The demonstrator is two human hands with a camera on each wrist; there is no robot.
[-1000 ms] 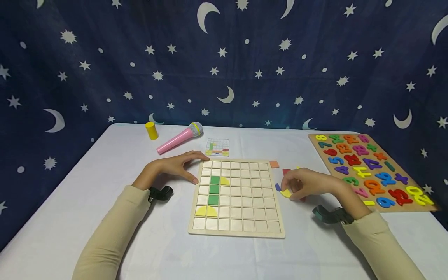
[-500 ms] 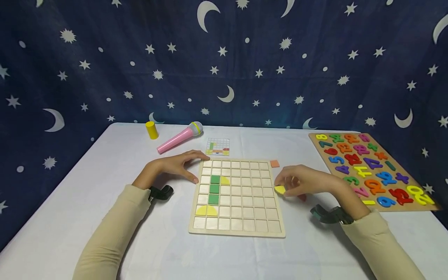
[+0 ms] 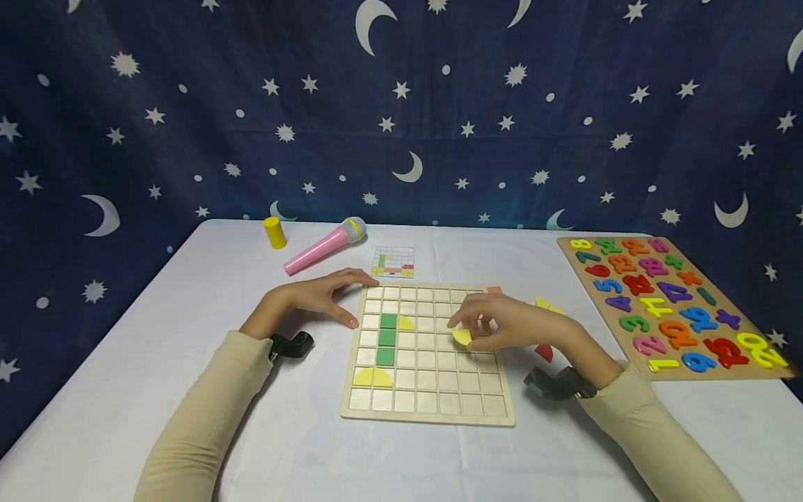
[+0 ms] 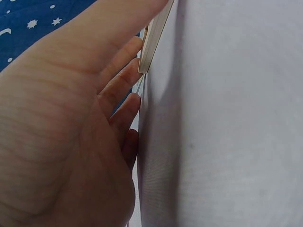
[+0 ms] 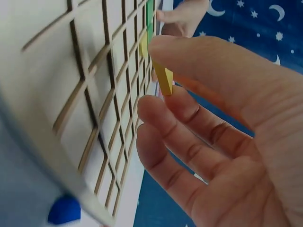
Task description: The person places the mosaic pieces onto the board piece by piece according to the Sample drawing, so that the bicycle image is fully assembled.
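Observation:
A pale wooden grid board (image 3: 426,402) lies flat in front of me in the head view. My left hand (image 3: 316,294) rests at its upper left corner, thumb and fingertips touching the edges, fingers extended. Over the right half of the board, my right hand (image 3: 511,322) pinches a yellow tile with a curved edge (image 3: 461,337) between thumb and index finger. The right wrist view shows that yellow tile (image 5: 164,80) edge-on, above the grid. Green square tiles (image 3: 386,338) fill a column of cells. One yellow quarter-circle (image 3: 406,323) sits beside them; two more yellow tiles (image 3: 373,377) form a half circle below.
Right of the board lie an orange tile (image 3: 495,289), yellow tiles (image 3: 548,305) and a red tile (image 3: 544,352). Behind it are a pattern card (image 3: 393,262), a pink toy microphone (image 3: 320,249) and a yellow cylinder (image 3: 274,233). A number puzzle board (image 3: 627,348) stands far right.
My right hand has picked up the yellow tile from the pieces beside the board and carried it left, over the grid. The left hand stays at the board's corner.

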